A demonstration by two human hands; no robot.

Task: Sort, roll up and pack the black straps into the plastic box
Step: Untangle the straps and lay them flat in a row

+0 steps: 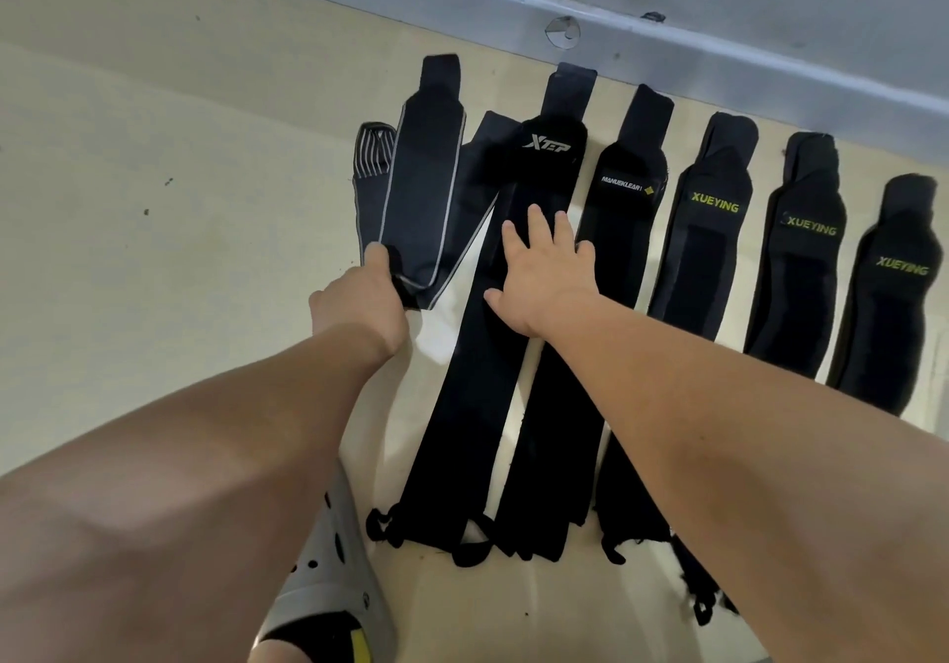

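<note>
Several black straps lie side by side on the pale floor, reaching toward the wall. My left hand (367, 297) grips the near end of a grey-edged strap (423, 200) at the far left. My right hand (547, 269) rests flat, fingers spread, on the long strap marked XTEP (472, 405). Right of it lie a MANUEKLEAR strap (619, 231) and three XUEYING straps (711, 246), (801, 261), (893, 297). No plastic box is in view.
A grey baseboard (667, 41) runs along the far ends of the straps. My grey perforated shoe (328, 590) stands near the bottom, just left of the long straps' looped ends (462, 544). Bare pale floor (154, 174) stretches to the left.
</note>
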